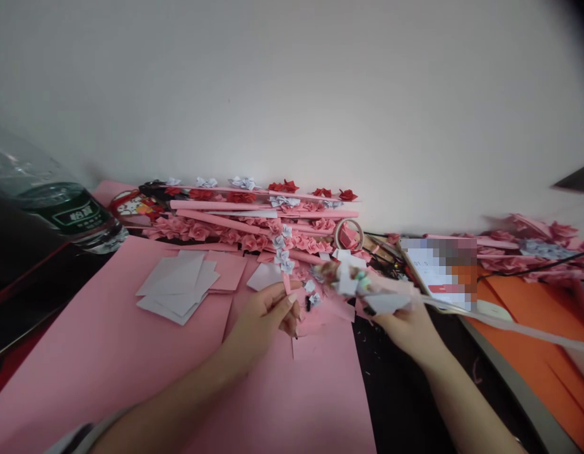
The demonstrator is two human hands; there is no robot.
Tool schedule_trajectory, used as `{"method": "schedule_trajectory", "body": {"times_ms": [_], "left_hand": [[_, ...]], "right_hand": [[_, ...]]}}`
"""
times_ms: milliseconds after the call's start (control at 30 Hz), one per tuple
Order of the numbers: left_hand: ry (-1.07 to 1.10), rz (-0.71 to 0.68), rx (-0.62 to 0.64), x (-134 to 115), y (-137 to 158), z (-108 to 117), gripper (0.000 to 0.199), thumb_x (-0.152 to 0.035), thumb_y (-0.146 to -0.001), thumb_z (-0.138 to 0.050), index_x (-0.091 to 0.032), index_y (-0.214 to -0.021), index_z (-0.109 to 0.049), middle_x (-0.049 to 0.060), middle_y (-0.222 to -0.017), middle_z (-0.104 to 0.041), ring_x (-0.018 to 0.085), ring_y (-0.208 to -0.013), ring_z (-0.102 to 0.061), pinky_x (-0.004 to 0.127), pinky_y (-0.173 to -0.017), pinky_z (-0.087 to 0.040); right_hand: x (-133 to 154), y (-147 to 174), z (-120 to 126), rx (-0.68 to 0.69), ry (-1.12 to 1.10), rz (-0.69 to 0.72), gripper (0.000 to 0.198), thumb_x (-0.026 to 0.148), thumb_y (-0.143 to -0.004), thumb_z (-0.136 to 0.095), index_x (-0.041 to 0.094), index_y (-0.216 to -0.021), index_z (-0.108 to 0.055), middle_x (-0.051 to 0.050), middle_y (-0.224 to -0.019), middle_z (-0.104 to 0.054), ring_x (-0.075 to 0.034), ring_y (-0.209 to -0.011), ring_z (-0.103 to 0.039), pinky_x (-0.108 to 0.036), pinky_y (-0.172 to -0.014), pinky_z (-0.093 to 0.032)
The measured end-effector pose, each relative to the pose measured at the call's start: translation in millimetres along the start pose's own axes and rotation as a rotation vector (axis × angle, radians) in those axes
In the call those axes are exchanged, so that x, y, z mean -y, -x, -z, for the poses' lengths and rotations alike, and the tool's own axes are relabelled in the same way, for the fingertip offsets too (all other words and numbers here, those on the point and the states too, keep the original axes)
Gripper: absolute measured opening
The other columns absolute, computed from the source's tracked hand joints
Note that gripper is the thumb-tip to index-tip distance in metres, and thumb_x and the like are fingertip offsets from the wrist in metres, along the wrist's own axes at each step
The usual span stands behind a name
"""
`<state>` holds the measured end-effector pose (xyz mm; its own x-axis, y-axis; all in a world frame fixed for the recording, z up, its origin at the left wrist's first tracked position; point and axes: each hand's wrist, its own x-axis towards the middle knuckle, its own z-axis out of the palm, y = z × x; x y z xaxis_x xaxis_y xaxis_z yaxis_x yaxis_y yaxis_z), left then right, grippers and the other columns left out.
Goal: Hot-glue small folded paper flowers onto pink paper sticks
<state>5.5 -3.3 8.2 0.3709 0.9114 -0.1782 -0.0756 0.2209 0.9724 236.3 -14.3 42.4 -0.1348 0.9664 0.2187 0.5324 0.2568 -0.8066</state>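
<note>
My left hand (268,312) pinches the lower end of a thin pink paper stick (287,282), held upright above the pink sheets. White folded-paper flowers (283,255) line the stick's upper part. To the right, my right hand (408,325) is closed on a pale object with coloured patches (353,284). Motion blurs this object, and its kind cannot be made out. A whitish cord or strip (504,325) runs from near that hand to the right edge. Small white and pink paper pieces lie between the hands, partly hidden by the left fingers.
Large pink sheets (173,372) cover the table, with white paper squares (178,287) stacked on them. Paper-flower stems (254,214) and a tape roll (349,234) lie along the wall. A water bottle (69,208) stands left; a phone (436,271) and orange sheets (538,315) are right.
</note>
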Motion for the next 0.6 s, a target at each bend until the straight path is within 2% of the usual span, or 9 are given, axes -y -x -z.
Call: {"method": "schedule_trajectory", "body": {"times_ms": [67, 133, 400, 600], "left_hand": [[-0.03, -0.004, 0.006, 0.1, 0.3, 0.1, 0.024, -0.032, -0.087, -0.048, -0.017, -0.068, -0.052, -0.003, -0.064, -0.055, 0.008, -0.051, -0.054, 0.022, -0.055, -0.046], [-0.047, -0.007, 0.008, -0.3, 0.9, -0.3, 0.026, -0.033, -0.088, -0.048, -0.017, -0.068, -0.052, -0.003, -0.062, -0.054, 0.009, -0.05, -0.054, 0.022, -0.055, -0.046], [-0.034, 0.021, 0.024, -3.2, 2.9, -3.9, 0.028, -0.037, -0.085, -0.051, -0.018, -0.065, -0.053, -0.003, -0.057, -0.054, 0.011, -0.05, -0.054, 0.024, -0.053, -0.047], [-0.033, 0.02, 0.03, -1.9, 2.5, -3.5, 0.027, -0.036, -0.086, -0.05, -0.017, -0.066, -0.053, -0.002, -0.058, -0.055, 0.01, -0.05, -0.054, 0.023, -0.053, -0.048]], "right_hand": [[4.9, 1.1, -7.9, 0.131, -0.01, -0.003, 0.011, 0.031, -0.078, -0.062, 0.021, -0.078, -0.066, -0.002, -0.07, -0.067, -0.02, -0.067, -0.063, -0.033, -0.067, -0.053], [7.0, 1.9, -14.6, 0.168, 0.017, 0.009, 0.011, 0.03, -0.08, -0.06, 0.021, -0.081, -0.067, -0.002, -0.072, -0.068, -0.02, -0.066, -0.063, -0.032, -0.065, -0.053], [1.5, 2.1, -21.3, 0.193, 0.102, 0.084, 0.024, 0.028, -0.086, -0.053, 0.022, -0.106, -0.066, -0.004, -0.087, -0.072, -0.022, -0.08, -0.066, -0.032, -0.07, -0.052], [2.5, 1.3, -19.6, 0.201, 0.202, 0.121, 0.02, 0.026, -0.087, -0.052, 0.021, -0.099, -0.067, -0.004, -0.086, -0.072, -0.02, -0.077, -0.066, -0.031, -0.068, -0.05]]}}
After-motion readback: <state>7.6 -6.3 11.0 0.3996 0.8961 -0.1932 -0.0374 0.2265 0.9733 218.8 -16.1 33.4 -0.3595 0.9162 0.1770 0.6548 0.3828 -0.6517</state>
